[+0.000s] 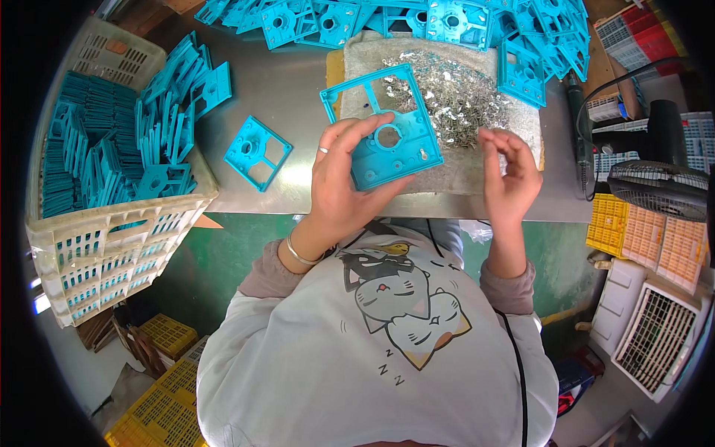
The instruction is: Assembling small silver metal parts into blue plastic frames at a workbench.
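Note:
My left hand (pixel 335 175) grips a square turquoise plastic housing (pixel 406 153) by its left and near sides, tilted above the table edge. The housing has a round hole, an open window and a small metal piece set in its near right corner. Just to the right, my right hand (pixel 512 175) is raised with thumb and fingertips pinched together; anything between them is too small to make out. Beyond it, a heap of tiny metal parts (pixel 465 108) lies on a grey cloth (pixel 357 63). A single matching housing (pixel 248 144) rests flat on the table to the left.
Many turquoise housings (pixel 454 22) are piled along the far side. A white crate (pixel 112 246) full of them stands at the left. At the right are an electric screwdriver (pixel 577 127) with its cord and a black fan (pixel 655 182). The metal table (pixel 290 82) ends before my body.

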`<state>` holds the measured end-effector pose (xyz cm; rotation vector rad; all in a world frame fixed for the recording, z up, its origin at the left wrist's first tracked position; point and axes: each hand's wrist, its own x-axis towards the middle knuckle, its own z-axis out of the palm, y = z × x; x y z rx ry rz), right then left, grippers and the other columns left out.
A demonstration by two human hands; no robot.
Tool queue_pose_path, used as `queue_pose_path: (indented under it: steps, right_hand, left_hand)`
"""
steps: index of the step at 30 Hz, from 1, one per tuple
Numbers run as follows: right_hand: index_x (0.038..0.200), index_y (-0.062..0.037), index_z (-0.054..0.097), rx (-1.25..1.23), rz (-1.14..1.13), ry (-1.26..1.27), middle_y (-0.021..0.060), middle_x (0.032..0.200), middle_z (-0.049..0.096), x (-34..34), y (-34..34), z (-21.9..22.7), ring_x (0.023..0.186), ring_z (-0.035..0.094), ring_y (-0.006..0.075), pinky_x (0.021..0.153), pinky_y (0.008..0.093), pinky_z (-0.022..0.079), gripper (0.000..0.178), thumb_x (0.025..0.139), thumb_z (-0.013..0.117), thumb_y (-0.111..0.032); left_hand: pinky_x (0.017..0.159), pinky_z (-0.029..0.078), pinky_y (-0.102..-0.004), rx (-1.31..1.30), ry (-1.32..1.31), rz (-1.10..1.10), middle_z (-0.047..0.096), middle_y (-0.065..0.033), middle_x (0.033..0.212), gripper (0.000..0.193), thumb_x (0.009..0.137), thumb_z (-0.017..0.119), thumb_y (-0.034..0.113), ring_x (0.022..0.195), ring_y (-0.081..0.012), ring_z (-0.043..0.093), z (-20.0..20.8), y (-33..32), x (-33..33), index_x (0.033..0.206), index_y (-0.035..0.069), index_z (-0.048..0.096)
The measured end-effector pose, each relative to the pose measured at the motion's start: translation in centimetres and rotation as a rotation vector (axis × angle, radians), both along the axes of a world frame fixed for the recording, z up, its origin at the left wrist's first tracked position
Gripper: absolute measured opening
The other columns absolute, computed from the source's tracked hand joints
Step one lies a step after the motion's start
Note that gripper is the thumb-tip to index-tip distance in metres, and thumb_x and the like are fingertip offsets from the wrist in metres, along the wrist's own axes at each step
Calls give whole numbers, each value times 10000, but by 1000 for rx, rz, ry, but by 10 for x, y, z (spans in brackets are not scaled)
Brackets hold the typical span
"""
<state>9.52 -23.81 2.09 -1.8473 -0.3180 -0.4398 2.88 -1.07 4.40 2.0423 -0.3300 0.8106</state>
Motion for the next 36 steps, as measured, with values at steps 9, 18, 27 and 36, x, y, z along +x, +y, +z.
queue_pose_path:
  steps: [9, 18, 27, 36]
  right_hand:
    - [910, 20, 722, -528, -170, -9, 149, 915, 692, 41, -55, -42, 846, 672, 354, 772, 427, 527, 105, 809, 725, -9]
    - [901, 2, 738, -740, -163, -150, 135, 901, 675, 54, -52, -46, 859, 651, 337, 810, 435, 507, 128, 779, 760, -31]
    - [867, 9, 698, -266, -101, -28, 86, 902, 735, 31, -43, -26, 768, 698, 208, 701, 305, 552, 75, 802, 731, 28]
    - [873, 31, 736, -81, -2, -68, 98, 907, 759, 2, -36, 13, 832, 702, 137, 742, 259, 561, 117, 787, 788, 91]
  left_hand:
    - [1050, 441, -413, 118, 270, 158, 588, -136, 1364, 748, 733, 826, -30, 1220, -327, 552, -49, 24, 11, 1388, 31, 470]
    - [1121, 320, -505, 191, 346, 214, 589, -195, 1284, 746, 744, 829, 68, 1251, -399, 522, -62, 28, 12, 1398, 32, 470]
    - [1124, 289, -515, 297, 153, 208, 544, -189, 1351, 782, 697, 830, 49, 1308, -403, 469, -39, 11, 12, 1392, 25, 472]
    - [1099, 346, -496, 290, 91, 30, 571, -173, 1313, 679, 750, 805, 66, 1268, -401, 503, -33, -29, 24, 1356, 15, 502]
